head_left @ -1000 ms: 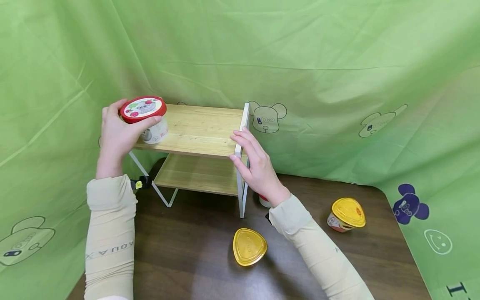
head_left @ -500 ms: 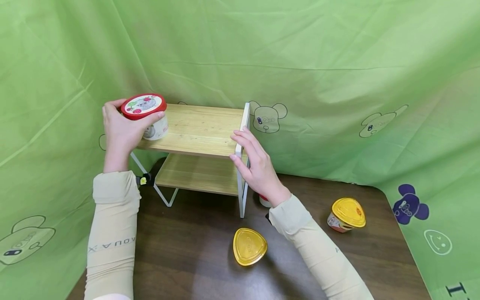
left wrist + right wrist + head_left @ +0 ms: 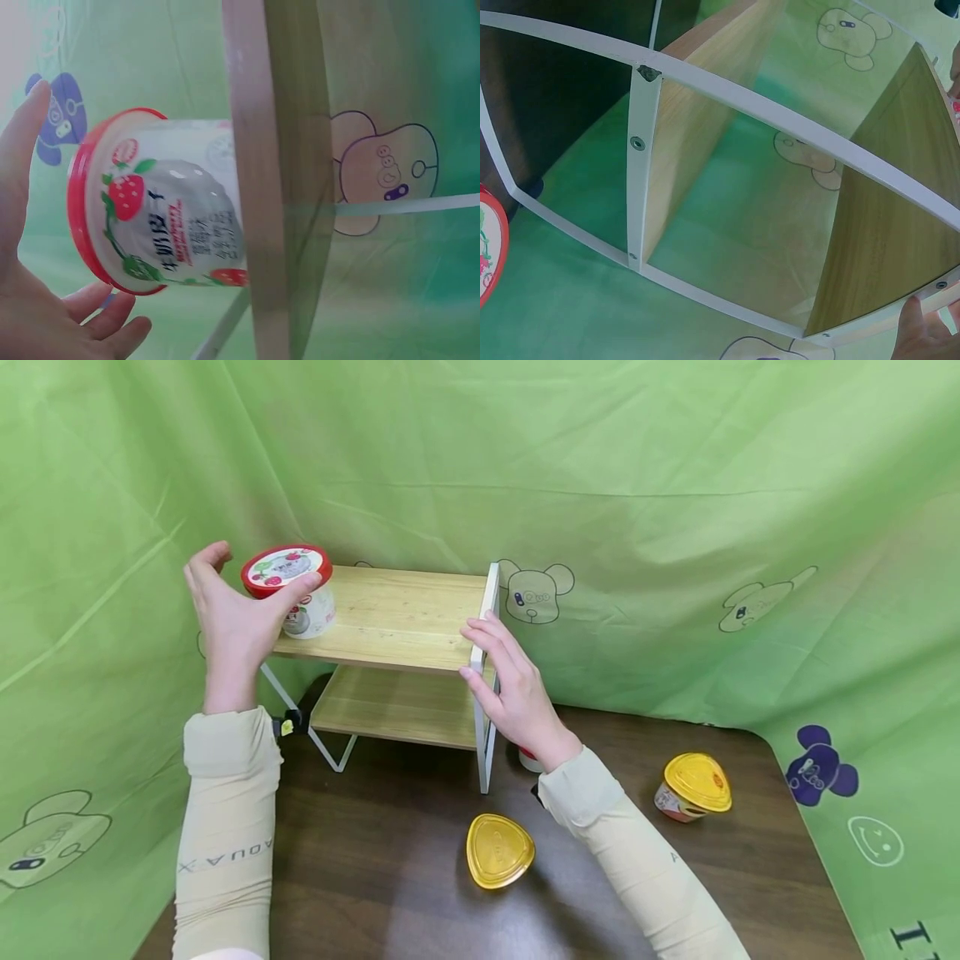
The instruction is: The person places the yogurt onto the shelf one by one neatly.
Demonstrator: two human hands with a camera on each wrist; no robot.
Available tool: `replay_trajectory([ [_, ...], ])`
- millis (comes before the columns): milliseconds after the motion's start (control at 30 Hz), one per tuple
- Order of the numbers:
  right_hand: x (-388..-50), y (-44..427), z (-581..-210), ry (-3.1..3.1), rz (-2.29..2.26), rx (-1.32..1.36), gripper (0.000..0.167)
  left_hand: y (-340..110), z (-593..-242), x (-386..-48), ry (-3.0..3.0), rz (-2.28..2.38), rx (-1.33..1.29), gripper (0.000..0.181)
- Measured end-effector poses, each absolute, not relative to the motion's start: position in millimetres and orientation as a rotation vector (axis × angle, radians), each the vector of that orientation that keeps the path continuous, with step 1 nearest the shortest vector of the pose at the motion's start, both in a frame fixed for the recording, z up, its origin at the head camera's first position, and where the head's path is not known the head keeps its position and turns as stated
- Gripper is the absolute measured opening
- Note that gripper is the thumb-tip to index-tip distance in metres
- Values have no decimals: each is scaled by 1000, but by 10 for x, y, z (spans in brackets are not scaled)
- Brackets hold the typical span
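Observation:
A strawberry ice cream tub (image 3: 307, 614) with a red-rimmed lid stands upright on the top board of a two-tier shelf (image 3: 405, 622), near its left end. In the left wrist view the tub (image 3: 172, 202) shows strawberries and lettering. My left hand (image 3: 236, 618) is spread around the lid; the fingers stand apart from it, and the thumb lies close to the lid's edge in the head view. My right hand (image 3: 517, 693) rests against the shelf's white right side frame (image 3: 486, 627), fingers fairly straight. The right wrist view has its thumb (image 3: 911, 326) at that frame.
On the dark table (image 3: 360, 877) are a yellow-lidded cup (image 3: 500, 852) in front and another yellow-lidded cup (image 3: 693, 787) at the right. A red-and-white tub (image 3: 529, 762) is partly hidden behind my right wrist. Green cloth (image 3: 675, 527) hangs around the table.
My left hand held the tub at the lid; its fingers have now spread off to the left. The tub shifted slightly backward on the board. The right hand has not moved.

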State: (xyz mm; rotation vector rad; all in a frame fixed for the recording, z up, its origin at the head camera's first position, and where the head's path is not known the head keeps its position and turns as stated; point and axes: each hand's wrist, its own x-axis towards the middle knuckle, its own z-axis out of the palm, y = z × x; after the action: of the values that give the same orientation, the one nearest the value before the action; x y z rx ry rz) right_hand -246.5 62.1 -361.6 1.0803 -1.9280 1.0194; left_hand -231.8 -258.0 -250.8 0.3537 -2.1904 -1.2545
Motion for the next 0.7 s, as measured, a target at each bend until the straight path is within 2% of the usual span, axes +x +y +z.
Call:
replay_trajectory([
  [700, -2460, 622, -3600, -1947, 1018, 1074, 45, -2083, -2535, -1856, -1940, -1191, -101, 90],
])
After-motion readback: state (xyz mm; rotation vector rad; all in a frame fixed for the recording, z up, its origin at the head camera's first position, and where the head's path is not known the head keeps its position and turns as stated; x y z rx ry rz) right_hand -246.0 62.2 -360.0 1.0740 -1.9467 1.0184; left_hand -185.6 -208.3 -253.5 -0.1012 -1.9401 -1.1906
